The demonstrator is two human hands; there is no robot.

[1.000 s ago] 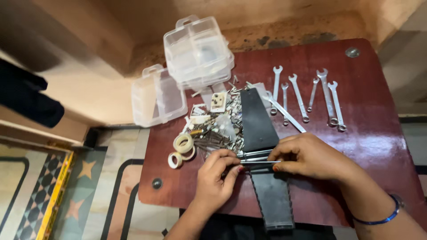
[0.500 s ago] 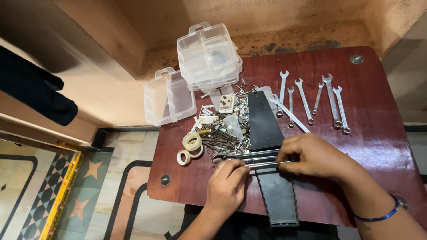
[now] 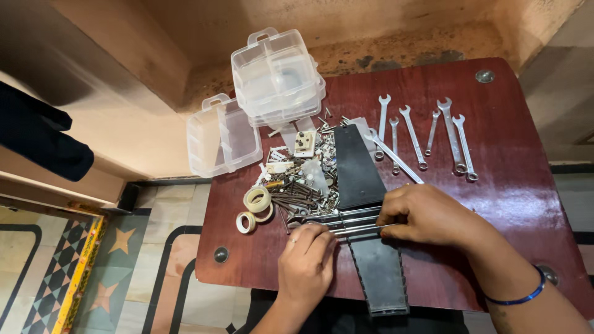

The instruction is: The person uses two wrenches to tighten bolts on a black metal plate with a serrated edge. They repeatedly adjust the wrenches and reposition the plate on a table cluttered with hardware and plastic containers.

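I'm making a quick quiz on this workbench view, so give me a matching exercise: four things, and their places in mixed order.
Things:
1. row of wrenches
2. tape rolls
3. clear plastic boxes
4. black strap

Places:
A. far left corner of the table
B. under both hands
C. left of the screw pile
D. far right part of the table

Pairs: 1-D, 2-C, 3-A, 4-B

red-brown table (image 3: pixel 513 185), spanners (image 3: pixel 458 139), plastic boxes (image 3: pixel 278 77), tape rolls (image 3: pixel 257 201)
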